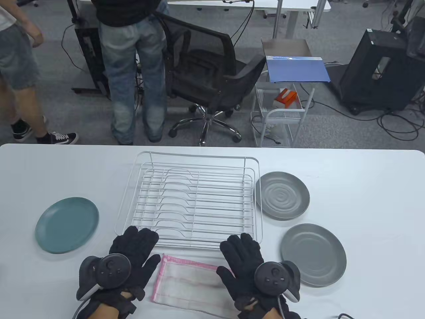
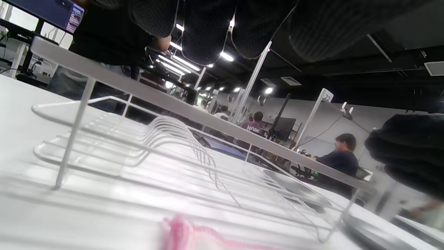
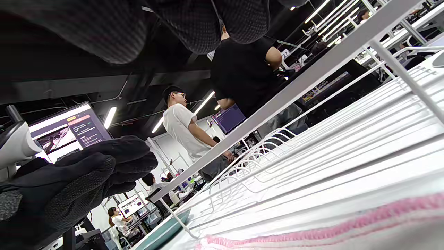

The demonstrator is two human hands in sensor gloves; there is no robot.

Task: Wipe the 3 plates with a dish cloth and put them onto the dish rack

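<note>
A wire dish rack [image 1: 189, 199] stands mid-table with nothing in it. A teal plate [image 1: 67, 224] lies to its left. Two grey plates lie to its right, one ridged [image 1: 282, 195] further back and one [image 1: 312, 254] nearer. A pink-edged dish cloth [image 1: 189, 284] lies flat in front of the rack. My left hand [image 1: 134, 247] rests flat and open just left of the cloth. My right hand [image 1: 242, 254] lies flat and open over the cloth's right end. Neither hand holds anything. The left wrist view shows the rack [image 2: 194, 114] and the cloth's edge [image 2: 187, 232]; the right wrist view shows the cloth [image 3: 347, 218] and the teal plate [image 3: 163, 225].
Two people stand beyond the table's far edge, near an office chair [image 1: 206, 79] and a wire cart [image 1: 282, 113]. The white table [image 1: 365, 199] stretches bare to the right of the plates.
</note>
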